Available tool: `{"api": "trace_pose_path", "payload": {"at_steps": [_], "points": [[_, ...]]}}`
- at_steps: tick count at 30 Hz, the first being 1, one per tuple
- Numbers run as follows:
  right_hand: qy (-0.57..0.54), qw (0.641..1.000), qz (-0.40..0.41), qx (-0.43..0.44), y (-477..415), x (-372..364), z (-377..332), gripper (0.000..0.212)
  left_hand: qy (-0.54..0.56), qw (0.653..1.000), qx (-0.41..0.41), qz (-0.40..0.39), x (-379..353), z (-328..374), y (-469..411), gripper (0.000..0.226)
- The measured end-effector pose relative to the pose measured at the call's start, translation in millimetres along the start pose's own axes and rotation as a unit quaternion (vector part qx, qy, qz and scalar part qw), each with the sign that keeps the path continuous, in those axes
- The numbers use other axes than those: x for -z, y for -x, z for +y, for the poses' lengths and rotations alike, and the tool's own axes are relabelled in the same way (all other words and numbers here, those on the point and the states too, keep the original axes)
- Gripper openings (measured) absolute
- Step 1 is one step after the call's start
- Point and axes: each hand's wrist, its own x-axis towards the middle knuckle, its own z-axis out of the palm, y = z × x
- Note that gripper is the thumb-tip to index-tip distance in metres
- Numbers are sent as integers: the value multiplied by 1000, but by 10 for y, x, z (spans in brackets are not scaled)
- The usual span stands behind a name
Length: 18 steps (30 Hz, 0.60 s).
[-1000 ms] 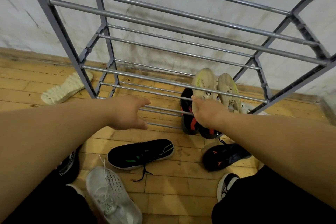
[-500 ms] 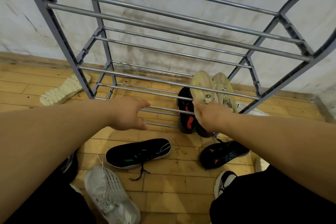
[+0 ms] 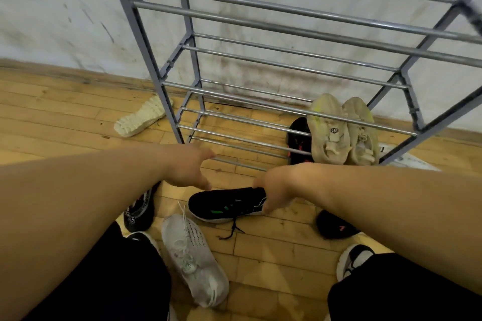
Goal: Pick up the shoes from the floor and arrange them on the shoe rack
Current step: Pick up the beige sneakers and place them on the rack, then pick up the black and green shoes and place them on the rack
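The right hand (image 3: 276, 190) is on the black sneaker (image 3: 227, 206), which lies on its sole on the wooden floor (image 3: 273, 255), just in front of the shoe rack (image 3: 146, 41). Its fingers (image 3: 268, 207) curl round the right end of the shoe, with the thumb on the far side. This seems to be the heel end, but the hand hides it. The left hand (image 3: 187, 169) is apart from it, near the lowest bars, with relaxed fingers and nothing in it.

For a good lift, I think the grip should take the collar firmly, because such a soft shoe may bend and let the toe drop. The loose lace (image 3: 233, 229) trails on the floor and could catch on a bar. The free left hand could support the toe. The tiers are only thin round bars with gaps, so the sole should rest across two bars. The beige sneakers (image 3: 328, 133) sit on a low tier at the right, with a black shoe with red marks (image 3: 300, 138) beside and partly behind them. The room left of them looks the easiest place.

The floor is of worn wood strips with scuffs. A white sneaker (image 3: 193, 255) lies near, and a cream sole (image 3: 140, 120) lies turned up beside the rack's left leg. The white wall (image 3: 65, 8) behind is stained
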Motion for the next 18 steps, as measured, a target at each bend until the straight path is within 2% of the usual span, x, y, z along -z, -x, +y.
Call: {"api": "trace_pose_path", "payload": {"at_steps": [4,8,12,15,18], "points": [[-42,998,47,3,-539,-99,-157,94,-8,999,44,-12,7,-329,138,99],[-37,996,78,22,-997,-340,-262,98,11,998,54,-28,234,-662,359,96],[-16,996,77,30,-1364,-626,-228,114,-36,996,66,-39,311,-1045,477,91],[33,998,55,5,-1531,-813,-155,115,-23,995,71,-66,109,-1344,429,92],[48,995,85,-4,-1684,-994,-79,104,21,993,77,-88,-196,-1655,319,93]]}}
